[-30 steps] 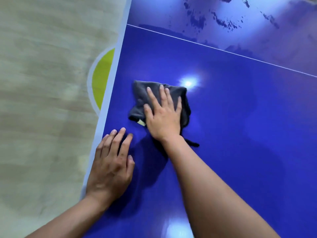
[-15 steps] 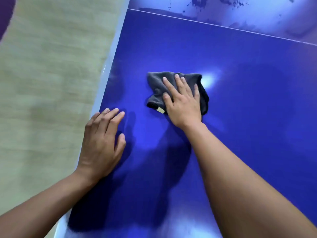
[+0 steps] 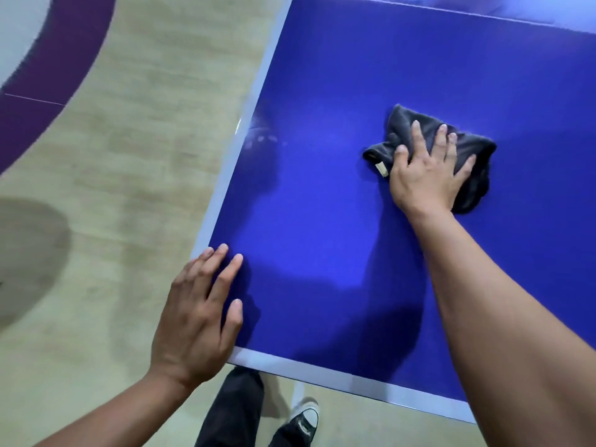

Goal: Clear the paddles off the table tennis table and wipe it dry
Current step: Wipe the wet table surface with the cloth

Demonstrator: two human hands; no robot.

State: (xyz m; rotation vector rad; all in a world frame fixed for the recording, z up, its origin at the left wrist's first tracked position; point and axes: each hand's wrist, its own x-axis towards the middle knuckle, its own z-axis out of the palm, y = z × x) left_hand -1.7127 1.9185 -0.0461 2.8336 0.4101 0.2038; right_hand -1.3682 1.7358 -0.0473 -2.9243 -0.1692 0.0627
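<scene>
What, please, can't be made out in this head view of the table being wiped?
Cloth: its middle is hidden under the right hand; its small tag is too small to read.
Table: the far end and right side are cut off by the frame edges, so any paddles there are unseen.
Table's near left corner: covered by the left hand.
Pale smear by the left edge: blurred; water or reflection, I cannot tell.

Tabletop (image 3: 322,204) is bare blue between my hands, an open run from the left edge across to the cloth (image 3: 477,150). Cloth bunched under my flat right hand (image 3: 425,175), mid-right. Left hand (image 3: 196,317) flat on the near left corner. Right forearm (image 3: 490,301) lies across the near right part. Beyond the cloth, bare blue again.
</scene>
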